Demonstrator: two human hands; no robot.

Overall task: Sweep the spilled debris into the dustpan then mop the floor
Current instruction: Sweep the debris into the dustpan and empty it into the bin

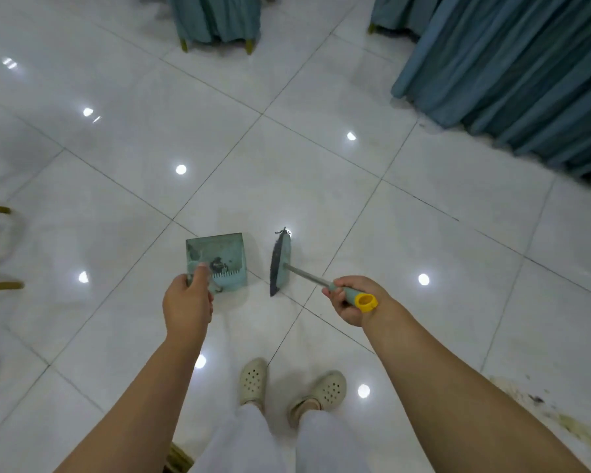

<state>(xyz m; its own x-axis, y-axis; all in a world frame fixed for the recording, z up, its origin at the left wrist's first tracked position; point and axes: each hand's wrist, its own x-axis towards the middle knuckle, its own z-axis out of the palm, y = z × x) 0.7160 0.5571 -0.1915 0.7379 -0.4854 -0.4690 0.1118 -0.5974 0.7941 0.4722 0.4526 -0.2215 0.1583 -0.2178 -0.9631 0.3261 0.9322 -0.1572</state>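
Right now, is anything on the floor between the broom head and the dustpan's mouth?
Nothing visible. The broom head stands just right of the dustpan, with only a bare strip of tile between them. Dark debris already lies inside the pan. The left hand holds the dustpan; the right hand grips the broom handle.

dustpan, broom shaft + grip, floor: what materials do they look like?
Dustpan: likely moulded plastic, matte teal, scuffed and stained, with a moulded comb edge.
Broom shaft: looks like metal, thin grey tube with dull sheen.
Grip: probably plastic or rubber, teal with a glossy yellow end cap.
Floor: glazed or polished tile, mirror-like light reflections, dark grout lines.
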